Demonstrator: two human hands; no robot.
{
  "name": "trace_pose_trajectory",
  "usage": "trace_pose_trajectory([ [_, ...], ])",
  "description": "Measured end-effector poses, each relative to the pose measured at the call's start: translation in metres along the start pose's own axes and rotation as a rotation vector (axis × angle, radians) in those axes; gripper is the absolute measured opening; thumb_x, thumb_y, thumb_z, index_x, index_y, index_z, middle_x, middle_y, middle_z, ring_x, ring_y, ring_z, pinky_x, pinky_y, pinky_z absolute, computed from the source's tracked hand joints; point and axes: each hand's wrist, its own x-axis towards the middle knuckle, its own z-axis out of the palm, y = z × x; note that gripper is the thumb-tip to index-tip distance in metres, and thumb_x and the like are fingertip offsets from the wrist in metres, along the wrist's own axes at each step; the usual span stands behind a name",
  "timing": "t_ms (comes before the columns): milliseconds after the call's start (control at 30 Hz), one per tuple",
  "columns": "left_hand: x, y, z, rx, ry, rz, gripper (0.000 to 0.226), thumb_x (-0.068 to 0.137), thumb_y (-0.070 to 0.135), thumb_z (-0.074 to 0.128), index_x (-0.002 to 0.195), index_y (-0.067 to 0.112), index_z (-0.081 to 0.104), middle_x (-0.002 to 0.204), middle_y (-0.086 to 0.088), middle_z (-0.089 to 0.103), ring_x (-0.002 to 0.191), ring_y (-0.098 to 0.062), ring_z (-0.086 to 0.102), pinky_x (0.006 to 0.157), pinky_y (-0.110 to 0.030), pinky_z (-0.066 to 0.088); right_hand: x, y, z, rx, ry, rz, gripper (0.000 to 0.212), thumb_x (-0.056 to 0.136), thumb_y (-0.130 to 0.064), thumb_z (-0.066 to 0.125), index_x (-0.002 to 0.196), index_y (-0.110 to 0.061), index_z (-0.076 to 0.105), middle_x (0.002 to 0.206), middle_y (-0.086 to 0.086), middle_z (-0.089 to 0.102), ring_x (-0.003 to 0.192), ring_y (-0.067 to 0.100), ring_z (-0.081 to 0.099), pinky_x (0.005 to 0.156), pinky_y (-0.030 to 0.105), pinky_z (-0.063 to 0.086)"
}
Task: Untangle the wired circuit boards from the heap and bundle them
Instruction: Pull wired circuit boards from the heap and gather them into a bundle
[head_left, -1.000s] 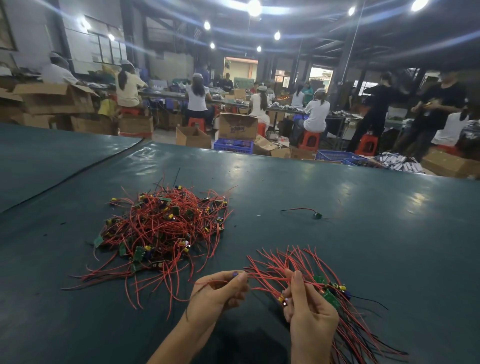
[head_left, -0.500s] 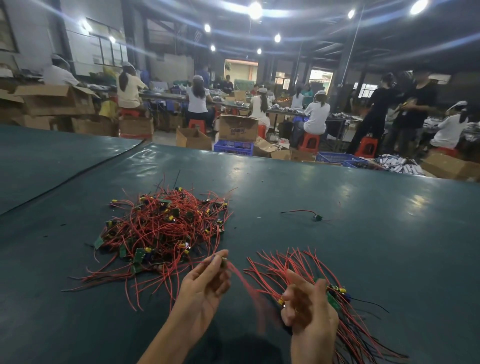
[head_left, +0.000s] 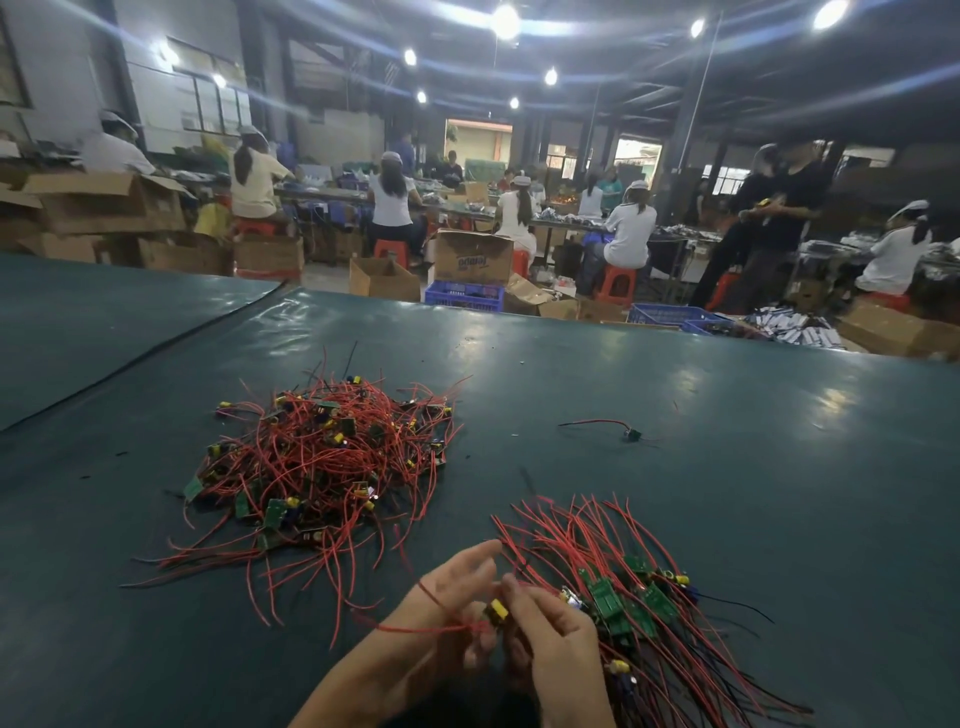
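**WORK STATION STATUS: SORTING OF WIRED CIRCUIT BOARDS**

The table (head_left: 727, 493) has a dark green, slightly glossy surface and fills the near and middle field; beyond its far edge, seated workers (head_left: 392, 200) sit at benches among cardboard boxes (head_left: 470, 257), blue crates (head_left: 464, 296) and red stools (head_left: 615, 283).

The heap (head_left: 322, 467) lies left of centre on the table; it is a loose tangle of red leads, small green boards and yellow components, with lead ends trailing toward the near side.

The bundle (head_left: 639, 603) lies near right, apart from the heap; its boards are grouped together, with red leads fanning toward the far side and dark and red leads running off to the near right.

The left hand (head_left: 452, 592) and right hand (head_left: 556, 644) meet at near centre, just left of the bundle; both close on a single wired board (head_left: 497, 609), identified by its yellow component.

Left hand: index finger straight and pointing far, remaining fingers curled at the board; a red lead loops round its left edge.

Right hand: fingers curled, pinching the board; motion blur hides the exact contact.

A stray board (head_left: 631, 434) with a red lead lies alone at far right of centre, well apart from both groups.
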Motion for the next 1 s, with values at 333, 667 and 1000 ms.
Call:
trace_pose_trajectory([
  [333, 0.000, -0.017, 0.008, 0.395, -0.110, 0.231, 0.029, 0.081, 0.007, 0.068, 0.108, -0.001, 0.059, 0.079, -0.007, 0.068, 0.072, -0.019, 0.066, 0.068, -0.029, 0.053, 0.005, 0.004, -0.001, -0.029, 0.315, -0.164, 0.034, 0.089, -0.005, 0.065, 0.058, -0.013, 0.076, 0.058, 0.012, 0.069, 0.049, 0.013, 0.064, 0.046, 0.021, 0.052],
  [667, 0.001, -0.015, 0.006, 0.435, 0.099, 0.442, 0.038, 0.085, 0.046, 0.061, 0.055, 0.022, 0.061, 0.053, -0.007, 0.057, 0.050, -0.019, 0.054, 0.055, -0.032, 0.045, 0.004, 0.006, 0.000, -0.140, 0.325, -0.184, 0.031, 0.081, -0.003, 0.074, 0.055, -0.019, 0.076, 0.061, 0.005, 0.071, 0.056, 0.010, 0.065, 0.054, 0.015, 0.050],
  [1000, 0.002, -0.013, 0.009, 0.521, 0.112, 0.461, 0.046, 0.085, 0.052, 0.064, 0.050, 0.022, 0.060, 0.049, -0.001, 0.056, 0.049, -0.015, 0.052, 0.052, -0.027, 0.042, 0.006, 0.006, -0.004, -0.095, 0.289, -0.120, 0.029, 0.084, -0.005, 0.072, 0.056, -0.013, 0.076, 0.060, 0.006, 0.070, 0.056, 0.008, 0.065, 0.053, 0.015, 0.049],
])
